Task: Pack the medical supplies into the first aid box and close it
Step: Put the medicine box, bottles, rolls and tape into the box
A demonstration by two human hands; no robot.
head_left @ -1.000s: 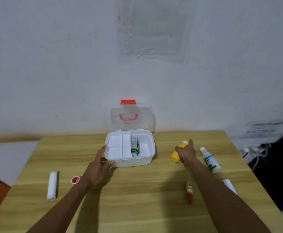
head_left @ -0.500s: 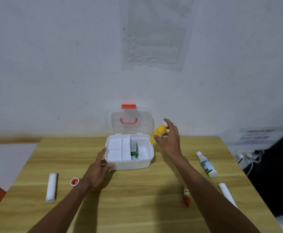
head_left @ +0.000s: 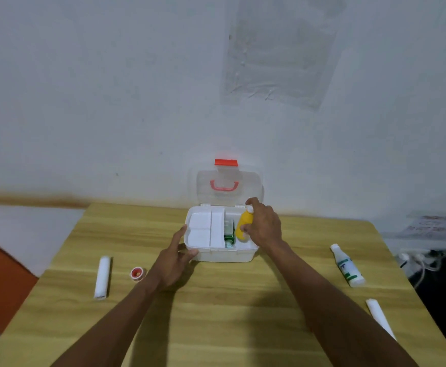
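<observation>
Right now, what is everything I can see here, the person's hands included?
first aid box: 1, white, table middle, open, clear lid with red handle upright
white tray: 1, white, in the box's left part
green pack: 1, green and white, inside the box beside the tray
yellow bottle: 1, yellow, being lowered into the box's right part
white roll: 1, table left
tape roll: 1, red and white, right of the white roll
white bottle: 1, white with green label, lying table right
white tube: 1, near the table's right edge
table: 1, light wood
left hand: steadies the box's front left corner
right hand: grip on the yellow bottle
</observation>
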